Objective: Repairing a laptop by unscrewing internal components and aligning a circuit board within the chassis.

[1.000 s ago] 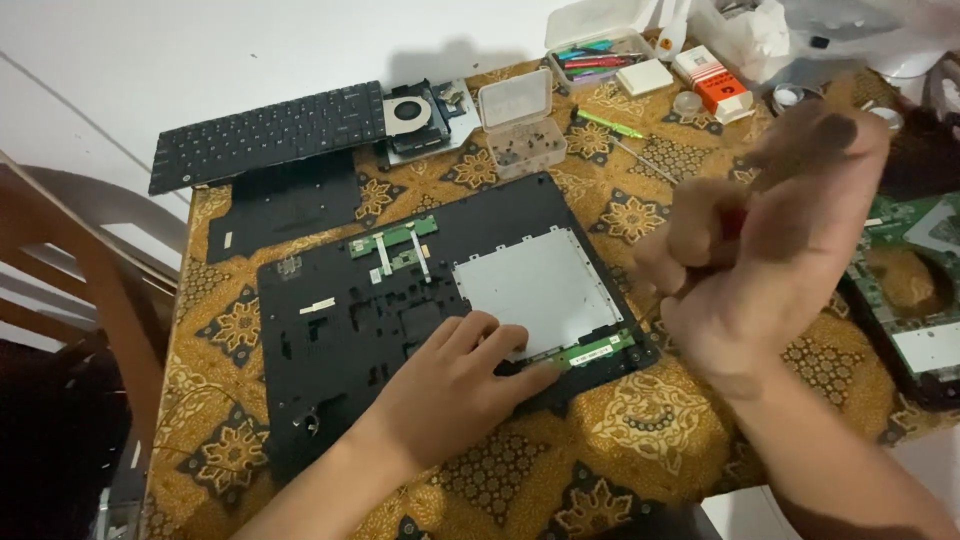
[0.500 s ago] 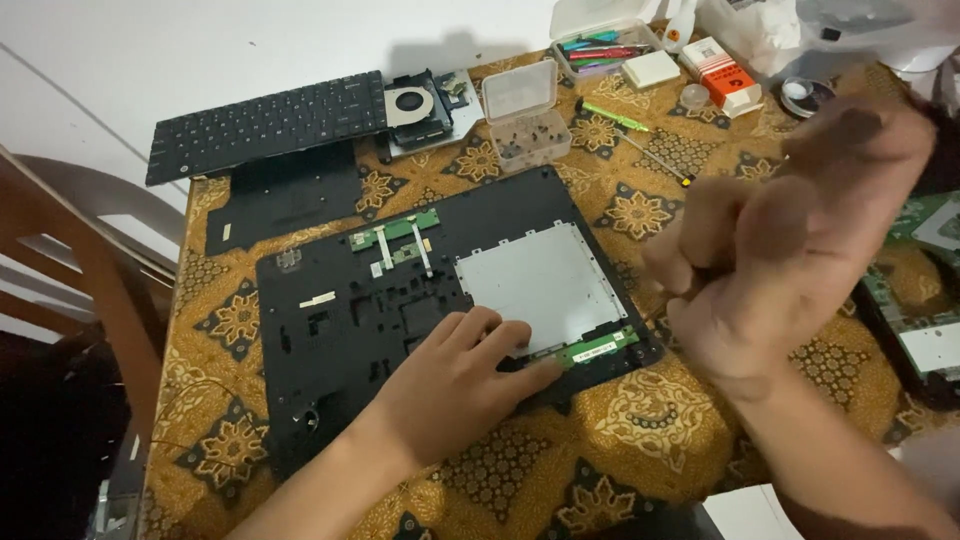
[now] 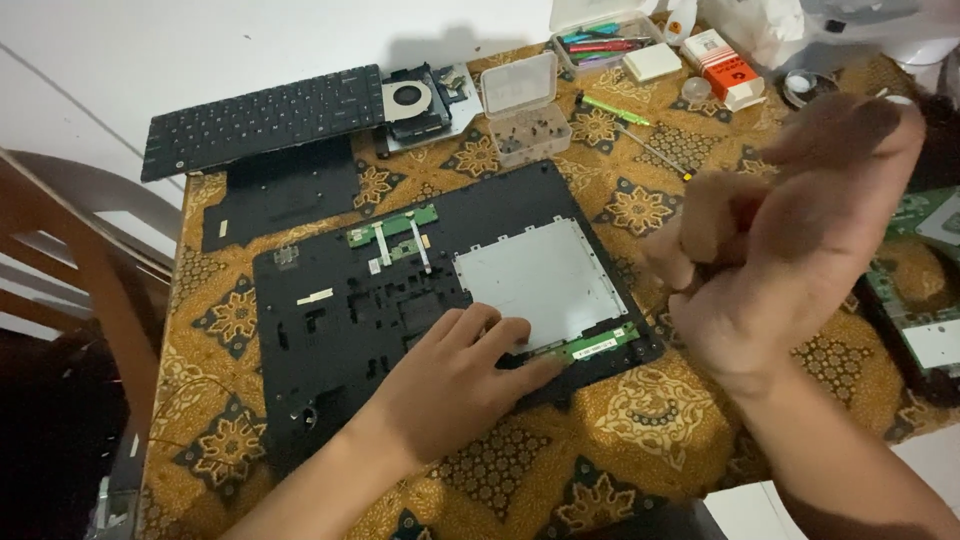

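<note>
Black plastic, the upturned laptop palmrest shell (image 3: 400, 300) is being pressed flat onto the gold-patterned cloth of the table (image 3: 640, 420) by the left hand (image 3: 450, 385), its fingers (image 3: 520, 372) spread loose and grasping nothing, tips lying against the slim green circuit strip (image 3: 590, 347) at the shell's 4 o'clock corner. The right hand (image 3: 790, 250) is being held raised at the shell's 3 o'clock; whether its blurred, curled fingers are gripping anything cannot be told.

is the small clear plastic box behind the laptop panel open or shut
Open. The clear box has its lid standing up from the back edge, and small dark screws show in the uncovered tray, behind the black laptop panel.
</note>
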